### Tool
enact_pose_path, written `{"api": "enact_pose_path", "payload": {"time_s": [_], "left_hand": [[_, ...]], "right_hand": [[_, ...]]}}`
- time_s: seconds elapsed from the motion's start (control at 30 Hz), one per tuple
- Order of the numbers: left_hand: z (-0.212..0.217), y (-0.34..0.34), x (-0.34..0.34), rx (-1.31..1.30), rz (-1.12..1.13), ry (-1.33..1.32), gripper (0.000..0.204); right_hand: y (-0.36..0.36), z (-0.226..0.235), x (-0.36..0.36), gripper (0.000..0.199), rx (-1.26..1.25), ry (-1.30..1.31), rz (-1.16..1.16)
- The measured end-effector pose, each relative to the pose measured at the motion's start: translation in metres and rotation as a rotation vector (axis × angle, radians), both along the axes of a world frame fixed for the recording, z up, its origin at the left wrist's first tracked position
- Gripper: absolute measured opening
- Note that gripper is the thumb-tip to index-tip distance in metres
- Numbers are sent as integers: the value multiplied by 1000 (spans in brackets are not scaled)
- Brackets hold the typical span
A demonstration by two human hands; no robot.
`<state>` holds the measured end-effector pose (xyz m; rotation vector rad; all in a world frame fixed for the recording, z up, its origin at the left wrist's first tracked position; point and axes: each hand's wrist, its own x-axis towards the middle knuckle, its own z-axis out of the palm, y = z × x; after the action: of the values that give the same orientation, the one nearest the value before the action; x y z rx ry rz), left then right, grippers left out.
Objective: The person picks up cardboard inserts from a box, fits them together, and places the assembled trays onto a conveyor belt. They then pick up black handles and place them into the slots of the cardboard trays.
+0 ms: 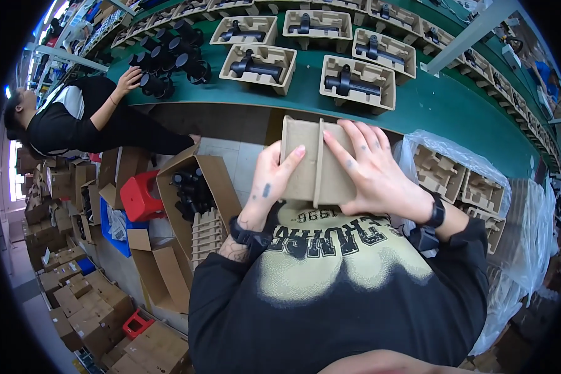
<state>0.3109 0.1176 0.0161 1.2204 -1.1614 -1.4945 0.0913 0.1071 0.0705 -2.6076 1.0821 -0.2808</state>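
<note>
In front of my chest I hold a tan moulded-pulp tray (pixel 336 179) between both hands. A raised rim runs down its middle, so it looks like two shells set rim to rim; its inside is hidden. My left hand (pixel 273 173) grips the left side, thumb lying on the face. On the right side, my right hand (pixel 382 176) is wrapped round it, fingers over the far edge. Closest beyond the hands stands a pulp tray (pixel 383 99) on the green table (pixel 417 105), with a black tube-shaped device (pixel 354 86) in it.
More filled trays (pixel 260 67) stand on the table, left of them black cylindrical parts (pixel 162 57). A co-worker (pixel 68 115) reaches toward those parts. Bagged pulp trays (pixel 439 169) lie at my right. To my left are an open carton (pixel 221 177), a red stool (pixel 140 195) and stacked boxes (pixel 96 302).
</note>
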Motion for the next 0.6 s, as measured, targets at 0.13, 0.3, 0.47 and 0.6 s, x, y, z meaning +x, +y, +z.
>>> {"api": "enact_pose_path", "payload": {"time_s": [0.13, 0.3, 0.47, 0.6], "left_hand": [[-17, -11, 33, -110, 72, -277, 25], [22, -22, 59, -240, 557, -1, 25], [14, -22, 20, -539, 215, -755, 23], [-1, -16, 12, -491, 61, -962, 22]], "right_hand": [[-4, -2, -4, 112, -52, -55, 1], [-9, 11, -46, 118, -96, 45, -202], [-27, -19, -118, 115, -89, -497, -332], [-28, -43, -171, 115, 30, -894, -498]]}}
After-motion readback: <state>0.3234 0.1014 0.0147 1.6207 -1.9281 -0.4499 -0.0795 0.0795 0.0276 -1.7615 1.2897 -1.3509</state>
